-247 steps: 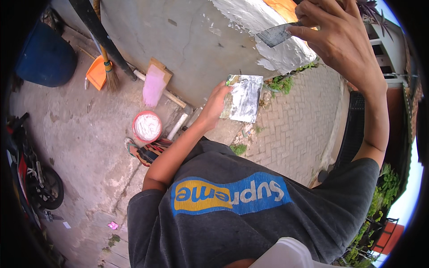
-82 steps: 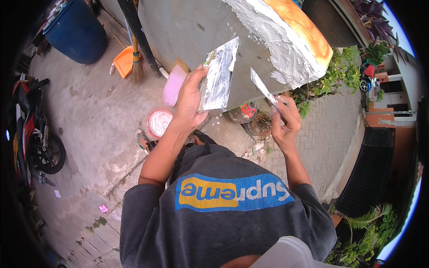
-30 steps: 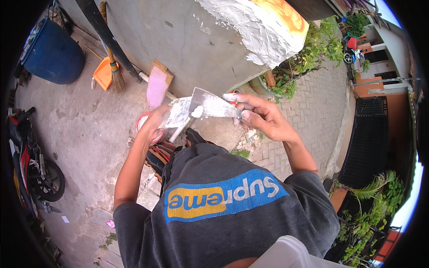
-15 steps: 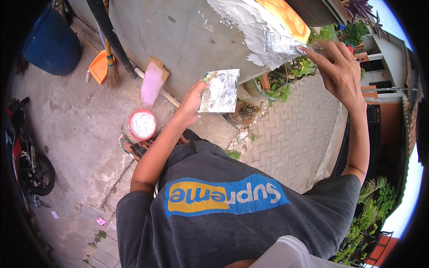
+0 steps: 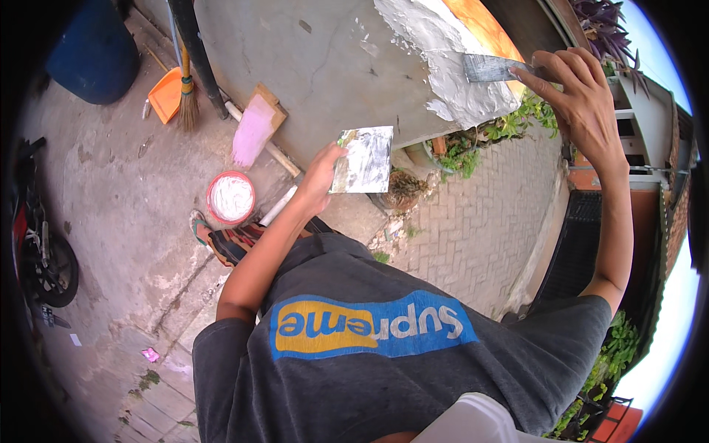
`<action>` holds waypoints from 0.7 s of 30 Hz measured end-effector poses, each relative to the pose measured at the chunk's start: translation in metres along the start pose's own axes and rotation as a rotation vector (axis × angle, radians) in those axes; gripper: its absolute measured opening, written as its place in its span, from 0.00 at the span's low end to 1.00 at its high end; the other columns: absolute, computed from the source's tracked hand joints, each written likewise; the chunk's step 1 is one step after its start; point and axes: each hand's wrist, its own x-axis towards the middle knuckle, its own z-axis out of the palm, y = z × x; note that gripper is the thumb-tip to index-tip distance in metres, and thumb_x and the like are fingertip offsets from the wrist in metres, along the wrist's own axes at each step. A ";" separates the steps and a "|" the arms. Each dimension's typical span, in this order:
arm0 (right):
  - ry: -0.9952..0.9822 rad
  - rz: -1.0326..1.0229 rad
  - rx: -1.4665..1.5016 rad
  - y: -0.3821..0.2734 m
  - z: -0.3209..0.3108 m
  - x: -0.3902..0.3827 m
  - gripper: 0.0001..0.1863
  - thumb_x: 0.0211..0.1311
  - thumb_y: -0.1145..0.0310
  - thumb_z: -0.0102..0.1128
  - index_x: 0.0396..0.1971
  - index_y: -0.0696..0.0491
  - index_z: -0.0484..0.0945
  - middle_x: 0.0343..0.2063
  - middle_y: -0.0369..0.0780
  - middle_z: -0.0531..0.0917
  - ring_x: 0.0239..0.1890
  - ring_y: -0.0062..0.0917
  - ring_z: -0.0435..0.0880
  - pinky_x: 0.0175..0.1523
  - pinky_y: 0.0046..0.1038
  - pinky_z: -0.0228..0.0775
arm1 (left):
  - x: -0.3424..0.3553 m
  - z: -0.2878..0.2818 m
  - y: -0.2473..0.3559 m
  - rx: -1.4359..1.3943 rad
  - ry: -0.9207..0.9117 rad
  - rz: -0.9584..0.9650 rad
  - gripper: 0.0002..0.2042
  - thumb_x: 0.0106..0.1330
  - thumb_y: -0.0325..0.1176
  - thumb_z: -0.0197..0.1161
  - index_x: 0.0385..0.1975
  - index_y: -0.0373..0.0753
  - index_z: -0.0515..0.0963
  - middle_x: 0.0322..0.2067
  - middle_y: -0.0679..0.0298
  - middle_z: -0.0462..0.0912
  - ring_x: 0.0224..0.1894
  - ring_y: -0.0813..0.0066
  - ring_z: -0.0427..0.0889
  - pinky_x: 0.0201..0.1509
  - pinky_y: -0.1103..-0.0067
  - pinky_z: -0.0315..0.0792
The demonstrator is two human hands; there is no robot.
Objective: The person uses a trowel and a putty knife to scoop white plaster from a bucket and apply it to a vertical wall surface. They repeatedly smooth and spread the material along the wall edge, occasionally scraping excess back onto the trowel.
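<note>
In my right hand (image 5: 583, 100) is a putty knife (image 5: 489, 69), its flat metal blade against the wet white putty (image 5: 458, 81) near the wall's right edge. Fingers and thumb close round the handle end, which they mostly hide. My left hand (image 5: 322, 173) grips a square, flat plate (image 5: 363, 161) smeared with white putty, by its left side. It is held out in front of my body, apart from the grey wall (image 5: 317, 74). Part of the wall's edge glows orange beside the putty.
A red-rimmed bucket of white putty (image 5: 231, 198) stands by my foot. Left of the wall are a pink-coated board (image 5: 252, 136), a broom (image 5: 187, 103), an orange dustpan (image 5: 165, 96) and a blue barrel (image 5: 96, 55). A motorcycle (image 5: 52, 262) is at far left; potted plants (image 5: 402, 190) line the wall's base.
My right hand and the putty knife have shifted right and slightly up in view, and the blade is turned differently. My left hand still holds the plate. The whole view has shifted slightly.
</note>
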 end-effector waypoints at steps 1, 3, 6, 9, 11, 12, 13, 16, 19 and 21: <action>-0.005 -0.004 -0.001 0.000 -0.004 0.004 0.27 0.45 0.76 0.59 0.49 0.38 0.79 0.41 0.34 0.77 0.47 0.27 0.73 0.58 0.31 0.64 | 0.000 0.000 0.000 0.011 -0.004 -0.007 0.10 0.67 0.35 0.47 0.41 0.37 0.69 0.42 0.60 0.76 0.45 0.73 0.80 0.48 0.75 0.76; -0.029 -0.006 0.008 0.001 -0.010 0.007 0.26 0.44 0.76 0.59 0.48 0.39 0.80 0.40 0.34 0.78 0.47 0.27 0.73 0.59 0.30 0.63 | 0.002 0.001 0.003 0.033 -0.018 -0.024 0.11 0.67 0.36 0.47 0.42 0.37 0.69 0.42 0.60 0.76 0.45 0.73 0.80 0.48 0.75 0.76; -0.065 -0.002 0.046 -0.004 -0.020 0.006 0.24 0.44 0.76 0.59 0.45 0.41 0.81 0.40 0.34 0.78 0.47 0.27 0.73 0.60 0.31 0.62 | 0.005 0.000 0.000 0.052 -0.024 -0.031 0.13 0.67 0.36 0.47 0.45 0.36 0.69 0.43 0.60 0.77 0.44 0.73 0.81 0.48 0.75 0.76; -0.072 0.007 0.070 -0.008 -0.030 0.005 0.22 0.44 0.76 0.59 0.43 0.42 0.82 0.39 0.34 0.78 0.48 0.27 0.73 0.61 0.32 0.61 | 0.005 0.001 -0.001 0.055 -0.025 -0.030 0.14 0.66 0.35 0.47 0.47 0.35 0.68 0.43 0.59 0.77 0.43 0.73 0.81 0.47 0.76 0.77; -0.054 0.010 0.060 -0.010 -0.033 0.007 0.22 0.43 0.76 0.59 0.42 0.42 0.83 0.39 0.34 0.78 0.48 0.27 0.73 0.62 0.33 0.61 | 0.005 0.002 -0.001 0.048 -0.030 -0.023 0.14 0.66 0.35 0.46 0.46 0.35 0.68 0.43 0.59 0.78 0.43 0.73 0.81 0.46 0.76 0.77; -0.019 0.016 0.038 -0.011 -0.032 0.008 0.21 0.43 0.77 0.59 0.41 0.42 0.84 0.40 0.34 0.78 0.49 0.27 0.73 0.63 0.33 0.60 | 0.005 0.003 0.000 0.044 -0.032 -0.019 0.14 0.66 0.35 0.46 0.46 0.35 0.68 0.43 0.59 0.78 0.43 0.73 0.81 0.46 0.76 0.77; 0.016 0.022 0.016 -0.012 -0.029 0.011 0.21 0.43 0.77 0.59 0.40 0.42 0.84 0.40 0.34 0.78 0.49 0.27 0.73 0.63 0.33 0.60 | 0.005 0.003 0.001 0.049 -0.026 -0.019 0.14 0.66 0.35 0.46 0.47 0.35 0.68 0.43 0.59 0.77 0.43 0.73 0.81 0.46 0.75 0.77; -0.046 0.041 -0.053 -0.007 -0.023 0.015 0.24 0.46 0.75 0.59 0.46 0.37 0.80 0.46 0.32 0.77 0.52 0.26 0.72 0.68 0.35 0.54 | 0.006 0.003 0.000 0.063 -0.024 -0.023 0.14 0.66 0.35 0.46 0.47 0.35 0.68 0.44 0.59 0.77 0.44 0.73 0.81 0.46 0.75 0.77; -0.124 0.062 -0.068 -0.005 -0.019 0.017 0.27 0.47 0.74 0.59 0.49 0.34 0.78 0.49 0.31 0.76 0.54 0.26 0.71 0.70 0.36 0.51 | 0.011 -0.002 -0.004 0.077 -0.012 -0.028 0.13 0.66 0.35 0.46 0.46 0.36 0.68 0.44 0.59 0.76 0.44 0.73 0.81 0.46 0.75 0.77; -0.108 0.066 -0.036 -0.005 -0.016 0.016 0.25 0.45 0.76 0.59 0.46 0.36 0.80 0.46 0.32 0.77 0.53 0.26 0.72 0.69 0.36 0.53 | 0.010 -0.003 -0.005 0.095 0.028 -0.036 0.13 0.66 0.35 0.46 0.46 0.36 0.68 0.44 0.59 0.76 0.44 0.73 0.80 0.46 0.75 0.77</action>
